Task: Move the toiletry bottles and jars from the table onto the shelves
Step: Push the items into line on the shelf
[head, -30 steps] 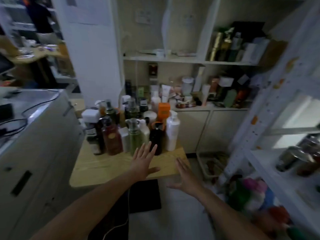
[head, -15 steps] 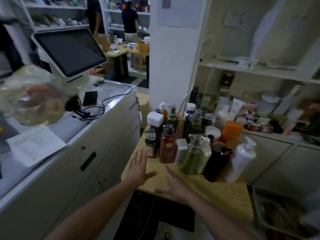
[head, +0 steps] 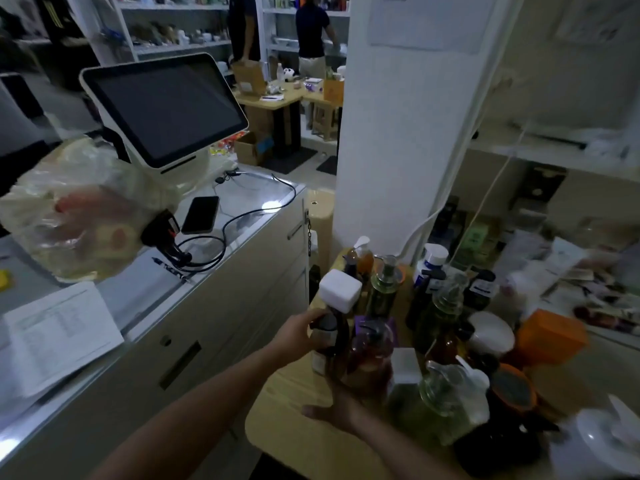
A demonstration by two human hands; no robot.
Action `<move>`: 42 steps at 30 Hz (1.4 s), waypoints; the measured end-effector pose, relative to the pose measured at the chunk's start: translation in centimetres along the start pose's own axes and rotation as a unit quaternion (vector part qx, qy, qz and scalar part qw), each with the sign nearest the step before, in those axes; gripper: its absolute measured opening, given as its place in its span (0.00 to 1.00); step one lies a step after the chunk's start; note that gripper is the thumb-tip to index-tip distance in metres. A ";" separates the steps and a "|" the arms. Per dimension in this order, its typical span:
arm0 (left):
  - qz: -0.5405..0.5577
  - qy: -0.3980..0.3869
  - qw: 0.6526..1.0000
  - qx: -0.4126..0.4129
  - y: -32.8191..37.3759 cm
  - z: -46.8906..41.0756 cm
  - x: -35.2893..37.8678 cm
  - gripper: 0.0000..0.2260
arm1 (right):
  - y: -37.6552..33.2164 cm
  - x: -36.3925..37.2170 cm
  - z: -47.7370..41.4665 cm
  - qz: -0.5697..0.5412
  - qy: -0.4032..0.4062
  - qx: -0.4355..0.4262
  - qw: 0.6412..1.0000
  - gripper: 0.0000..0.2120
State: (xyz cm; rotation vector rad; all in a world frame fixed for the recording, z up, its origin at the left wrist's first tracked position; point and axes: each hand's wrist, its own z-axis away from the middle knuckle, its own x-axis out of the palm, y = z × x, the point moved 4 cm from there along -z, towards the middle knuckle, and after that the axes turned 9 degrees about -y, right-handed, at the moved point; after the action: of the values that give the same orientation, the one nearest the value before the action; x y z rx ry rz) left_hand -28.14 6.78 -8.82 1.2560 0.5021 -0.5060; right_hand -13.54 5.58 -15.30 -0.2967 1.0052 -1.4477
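Several toiletry bottles and jars crowd the small wooden table [head: 294, 431] at lower right. My left hand [head: 298, 336] grips a dark brown bottle with a big white square cap [head: 337, 294] at the cluster's left edge. My right hand [head: 341, 408] reaches in from below and wraps round the base of a reddish pump bottle [head: 370, 351] beside it. Behind stand an olive pump bottle [head: 382, 292], a white jar [head: 490, 332], an orange box [head: 550, 336] and a clear green bottle [head: 443, 400]. A white pump bottle [head: 602, 441] is blurred at the far right.
A grey counter [head: 242, 258] on the left carries a touchscreen terminal [head: 166, 109], a phone [head: 201, 214], a scanner with cables, papers and a plastic bag [head: 79, 209]. A white pillar [head: 401, 126] rises behind the table. Cluttered shelves [head: 554, 157] lie to the right. Two people stand far back.
The view has swung left and closer. Both hands, open above the table edge before, have reached the bottles: the left now grips the white-capped bottle, the right holds the reddish pump bottle.
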 end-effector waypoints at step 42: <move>-0.035 -0.554 0.770 0.316 23.3 27.8 26.2 0.22 | 7.4 23.0 40.8 -0.452 0.597 0.028 0.663 0.33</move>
State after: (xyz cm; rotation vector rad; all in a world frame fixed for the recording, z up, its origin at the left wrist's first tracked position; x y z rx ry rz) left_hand 8.92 -16.90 -0.77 1.3050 -0.7008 -1.4304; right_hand 16.39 -29.93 -5.66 0.3789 2.0142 -2.7093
